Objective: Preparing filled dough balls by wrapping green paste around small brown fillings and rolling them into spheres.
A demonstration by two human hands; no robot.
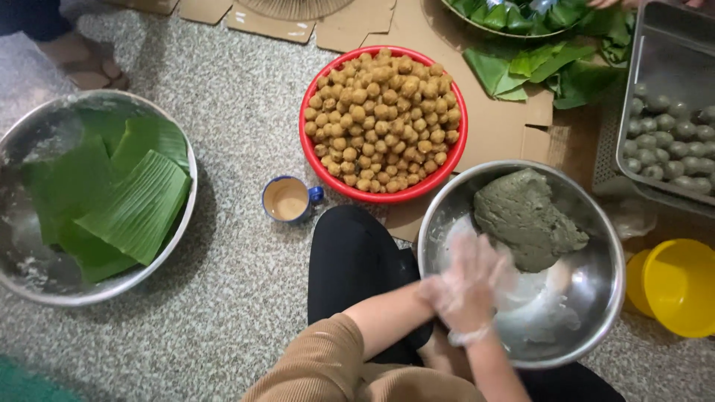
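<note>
Seated worker on a speckled floor (231, 298), viewed from above. Both gloved hands meet over the near rim of a steel bowl (596, 313); the left hand (465, 286) lies on top, blurred, so whether its fingers are spread or closed cannot be told, and the right hand (447, 339) is mostly hidden beneath it — its fingers likewise unreadable. A grey-green dough mass (525, 219) rests against the bowl's far wall, apart from the hands, with white residue on the bare metal. Within arm's reach: a red basin of tan filling balls (383, 123), a small blue cup (287, 199), a steel basin of cut banana leaves (112, 201), a tray of grey-green balls (670, 141) and a yellow bowl (681, 286) — supplies apparently ringed around the sitter.
</note>
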